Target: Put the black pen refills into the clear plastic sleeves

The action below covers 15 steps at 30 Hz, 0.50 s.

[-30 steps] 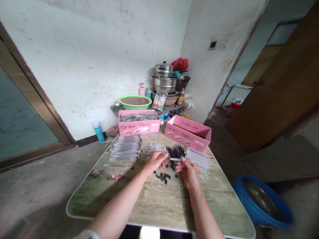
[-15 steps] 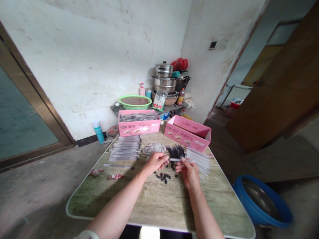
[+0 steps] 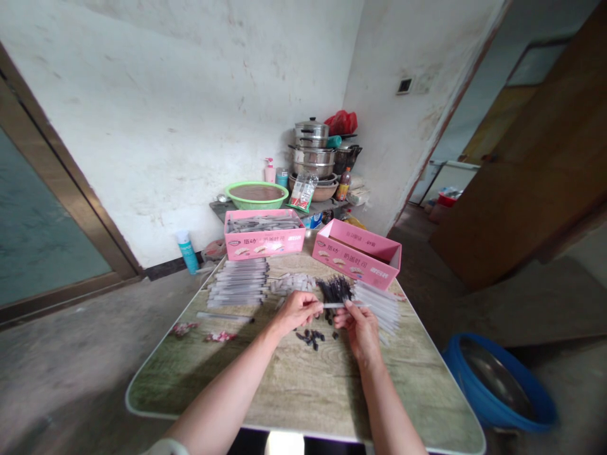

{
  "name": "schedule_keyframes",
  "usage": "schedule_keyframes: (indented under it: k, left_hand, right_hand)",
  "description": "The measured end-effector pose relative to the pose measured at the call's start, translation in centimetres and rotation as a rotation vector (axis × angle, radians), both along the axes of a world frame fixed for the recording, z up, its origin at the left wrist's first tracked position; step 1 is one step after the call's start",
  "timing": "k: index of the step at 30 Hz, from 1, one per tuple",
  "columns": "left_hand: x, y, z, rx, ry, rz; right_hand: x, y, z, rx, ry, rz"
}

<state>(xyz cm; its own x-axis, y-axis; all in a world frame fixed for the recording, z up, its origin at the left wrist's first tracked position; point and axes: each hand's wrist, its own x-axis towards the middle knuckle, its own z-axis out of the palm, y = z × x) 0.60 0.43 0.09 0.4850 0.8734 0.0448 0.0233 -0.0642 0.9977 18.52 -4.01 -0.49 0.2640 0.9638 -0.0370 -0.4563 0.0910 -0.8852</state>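
Note:
A translucent pen barrel (image 3: 333, 305) lies level between my hands, above the tabletop. My right hand (image 3: 359, 323) pinches its right part between thumb and fingers. At its left end, the closed fingertips of my left hand (image 3: 300, 309) meet the barrel; any small part inside them is hidden. Just behind is a bunch of thin black pen pieces (image 3: 336, 289), beside a heap of small whitish pieces (image 3: 294, 282). Clear barrels (image 3: 379, 306) lie fanned out at the right. Small black caps (image 3: 310, 338) are scattered in front of my hands.
Rows of pens (image 3: 239, 281) lie on the table's left, with one separate pen (image 3: 225, 316) nearer. A pink box (image 3: 265, 244) full of pens and another pink box (image 3: 355, 256) stand at the back. A blue tub (image 3: 545, 404) sits on the floor at right.
My left fingertips have moved slightly right and now meet the left end of the barrel, where a small gap showed before. My right hand has stayed in place.

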Motion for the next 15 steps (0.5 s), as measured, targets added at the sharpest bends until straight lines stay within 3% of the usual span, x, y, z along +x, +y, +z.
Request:
schedule_keyframes:
  k: [5, 11, 15]
  left_hand:
    - [-0.03, 0.31, -0.26, 0.013, -0.127, 0.069]
    - [-0.18, -0.03, -0.03, 0.008, 0.064, 0.029]
    - [-0.34, 0.22, 0.02, 0.055, 0.027, 0.012]
  right_hand:
    - [0.08, 0.05, -0.1, 0.004, 0.001, 0.003]
    - [0.01, 0.02, -0.21, 0.006, 0.007, -0.01]
    - [0.25, 0.15, -0.57, 0.019, 0.033, -0.016]
